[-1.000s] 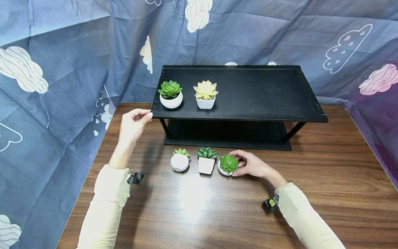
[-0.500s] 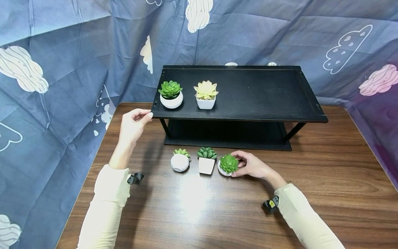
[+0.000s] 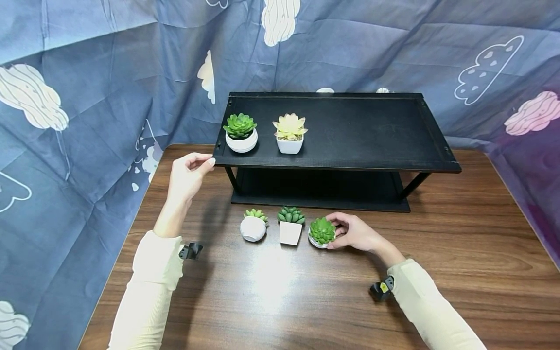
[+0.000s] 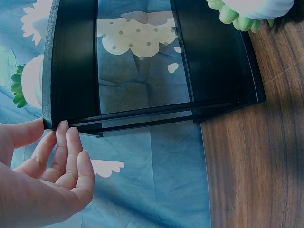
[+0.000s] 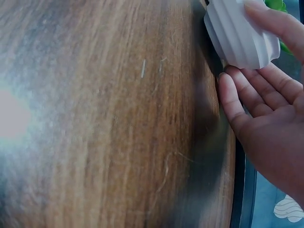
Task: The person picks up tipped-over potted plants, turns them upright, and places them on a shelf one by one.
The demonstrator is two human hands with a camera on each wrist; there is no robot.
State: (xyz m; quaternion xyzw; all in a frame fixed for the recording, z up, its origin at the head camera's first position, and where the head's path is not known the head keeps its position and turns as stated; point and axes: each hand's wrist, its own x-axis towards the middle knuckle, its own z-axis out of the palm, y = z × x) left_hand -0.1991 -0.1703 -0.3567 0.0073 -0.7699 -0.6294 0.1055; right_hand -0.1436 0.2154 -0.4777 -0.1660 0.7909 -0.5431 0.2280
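Observation:
My right hand (image 3: 338,232) grips a small green succulent in a white ribbed pot (image 3: 322,231) on the wooden table (image 3: 280,291). In the right wrist view my thumb lies over the pot (image 5: 240,35) and my fingers (image 5: 237,95) curl beneath it. To the pot's left stand a square white pot (image 3: 290,227) and a round white pot (image 3: 253,227), each with a succulent. My left hand (image 3: 204,163) is raised, its loosely bent fingertips (image 4: 64,133) touching the front left corner of the black two-level shelf (image 3: 350,131).
On the shelf's top, at the left, stand a green succulent in a round white pot (image 3: 240,132) and a yellow one in a square pot (image 3: 289,132). A blue patterned cloth (image 3: 87,97) hangs behind and at both sides of the table.
Almost nothing: my right hand has shifted very slightly at the pot. My left hand stays at the shelf corner.

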